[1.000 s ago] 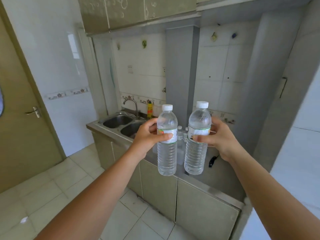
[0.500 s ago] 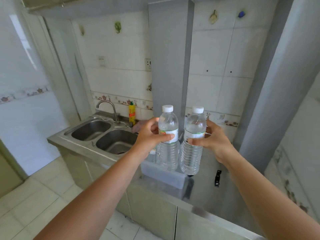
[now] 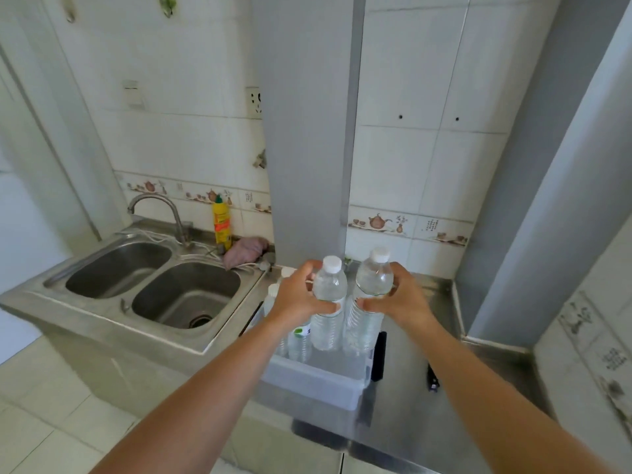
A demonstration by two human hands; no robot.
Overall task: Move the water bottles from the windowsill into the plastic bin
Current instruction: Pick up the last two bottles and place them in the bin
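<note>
My left hand (image 3: 297,298) grips a clear water bottle with a white cap (image 3: 328,302) around its upper body. My right hand (image 3: 400,299) grips a second clear water bottle (image 3: 371,295) the same way. Both bottles stand upright, side by side, with their lower ends down inside the translucent plastic bin (image 3: 318,381) on the steel counter. More bottles (image 3: 299,336) stand in the bin's left part, partly hidden behind my left hand.
A double steel sink (image 3: 154,289) with a tap (image 3: 160,213) lies left of the bin. A yellow detergent bottle (image 3: 221,222) and a pink cloth (image 3: 244,251) sit behind it. A grey column (image 3: 307,131) rises behind the bin. A small black object (image 3: 432,378) lies on the counter to the right.
I have come closer to the counter, and both hands have lowered the two bottles from above the bin down into it.
</note>
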